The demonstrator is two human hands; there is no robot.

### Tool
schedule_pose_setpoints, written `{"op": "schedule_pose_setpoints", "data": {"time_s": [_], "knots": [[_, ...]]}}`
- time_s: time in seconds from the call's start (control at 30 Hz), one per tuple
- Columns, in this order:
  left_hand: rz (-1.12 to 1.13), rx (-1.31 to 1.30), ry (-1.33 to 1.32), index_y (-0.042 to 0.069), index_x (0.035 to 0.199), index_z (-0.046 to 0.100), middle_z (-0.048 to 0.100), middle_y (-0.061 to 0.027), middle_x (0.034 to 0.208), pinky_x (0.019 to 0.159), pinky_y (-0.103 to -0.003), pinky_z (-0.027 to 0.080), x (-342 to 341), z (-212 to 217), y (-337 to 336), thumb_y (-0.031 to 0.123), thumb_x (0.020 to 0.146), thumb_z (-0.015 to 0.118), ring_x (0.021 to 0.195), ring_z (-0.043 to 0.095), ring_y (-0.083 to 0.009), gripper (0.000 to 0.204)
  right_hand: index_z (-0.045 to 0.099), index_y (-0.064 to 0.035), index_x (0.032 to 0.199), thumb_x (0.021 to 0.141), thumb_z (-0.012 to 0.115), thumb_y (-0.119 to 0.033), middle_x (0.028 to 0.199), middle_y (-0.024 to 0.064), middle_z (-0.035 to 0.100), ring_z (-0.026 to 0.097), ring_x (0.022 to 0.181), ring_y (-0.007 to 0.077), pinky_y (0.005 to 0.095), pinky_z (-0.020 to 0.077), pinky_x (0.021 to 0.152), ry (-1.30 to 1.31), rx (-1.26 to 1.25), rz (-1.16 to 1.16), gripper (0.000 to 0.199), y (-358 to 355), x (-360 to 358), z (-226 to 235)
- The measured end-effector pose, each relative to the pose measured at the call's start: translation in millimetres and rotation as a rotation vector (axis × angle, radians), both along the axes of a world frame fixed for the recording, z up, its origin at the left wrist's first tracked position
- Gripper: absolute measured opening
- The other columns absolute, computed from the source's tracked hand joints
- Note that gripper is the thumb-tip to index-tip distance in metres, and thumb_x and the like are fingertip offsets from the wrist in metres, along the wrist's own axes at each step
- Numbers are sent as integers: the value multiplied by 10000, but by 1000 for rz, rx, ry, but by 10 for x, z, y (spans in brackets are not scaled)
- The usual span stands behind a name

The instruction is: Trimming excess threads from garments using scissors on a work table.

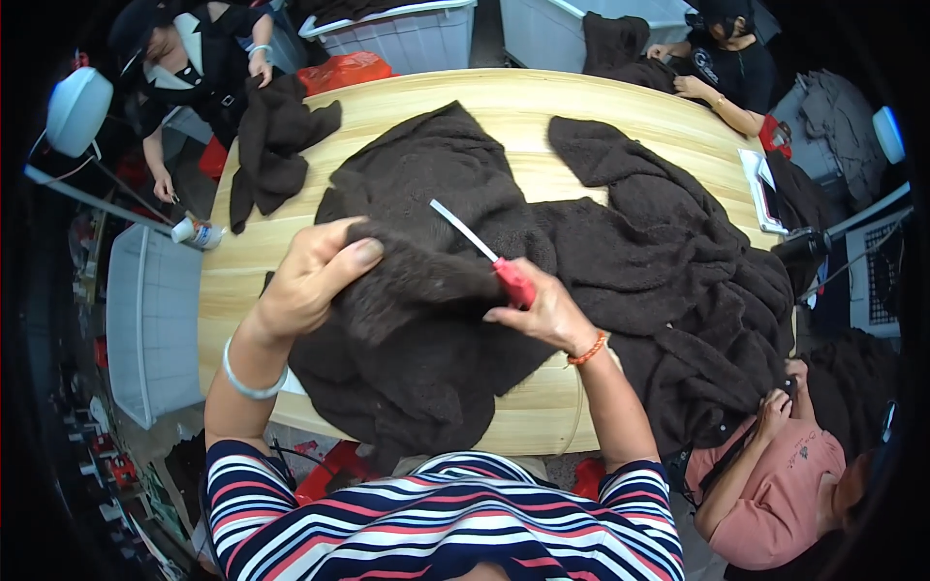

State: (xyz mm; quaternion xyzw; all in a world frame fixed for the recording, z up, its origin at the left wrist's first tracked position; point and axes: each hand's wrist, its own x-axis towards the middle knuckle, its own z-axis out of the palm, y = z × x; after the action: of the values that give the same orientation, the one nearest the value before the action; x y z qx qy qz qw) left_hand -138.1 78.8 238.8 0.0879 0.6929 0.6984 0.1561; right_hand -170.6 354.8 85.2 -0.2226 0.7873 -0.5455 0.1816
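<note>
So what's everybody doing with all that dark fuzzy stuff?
The person in the navy, white and pink striped shirt holds up part of a dark brown, fuzzy cloth with the left hand. The right hand grips a red-handled tool with a thin metal blade. More dark brown cloth lies heaped to the right on the pale wooden table. Around the table, three other people have their hands on dark cloth too.
</note>
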Motion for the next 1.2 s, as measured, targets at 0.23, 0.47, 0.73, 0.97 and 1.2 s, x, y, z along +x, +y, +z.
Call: {"op": "schedule_pose_setpoints", "data": {"time_s": [0.23,0.47,0.73,0.97,1.2], "knots": [[465,212,-8,-76,1101,572,663,-162,1045,857,-317,527,898,390,-631,189,973,525,936,662,-202,298,557,-26,1119,799,723,-112,918,124,628,627,855,264,332,487,766,2,63,29,371,10,79,-175],[550,-79,116,-18,1079,572,632,-39,949,742,-232,489,789,163,-1654,188,991,508,818,602,-79,233,610,-19,997,815,737,-73,875,18,613,573,813,86,243,467,753,-369,-150,535,228,408,337,989],[771,-1380,570,82,1117,616,533,-160,1188,966,-524,339,-291,-1678,-910,243,816,681,1190,454,-347,348,575,1,1032,825,676,-68,854,94,640,614,754,195,337,497,729,-99,50,-31,241,-102,101,-753],[327,-1136,608,133,1323,534,322,-189,1490,1070,-698,138,612,-1835,422,369,824,685,1390,245,-433,572,543,-21,1065,884,672,-228,843,237,627,631,791,430,424,497,683,50,322,-3,304,-36,214,-199],[208,-1142,547,206,1350,508,284,-93,1535,1025,-754,150,386,-2354,151,395,816,688,1383,231,-438,594,603,-105,1018,871,658,-318,649,186,625,639,605,381,458,510,570,248,675,276,264,294,641,205]]}}
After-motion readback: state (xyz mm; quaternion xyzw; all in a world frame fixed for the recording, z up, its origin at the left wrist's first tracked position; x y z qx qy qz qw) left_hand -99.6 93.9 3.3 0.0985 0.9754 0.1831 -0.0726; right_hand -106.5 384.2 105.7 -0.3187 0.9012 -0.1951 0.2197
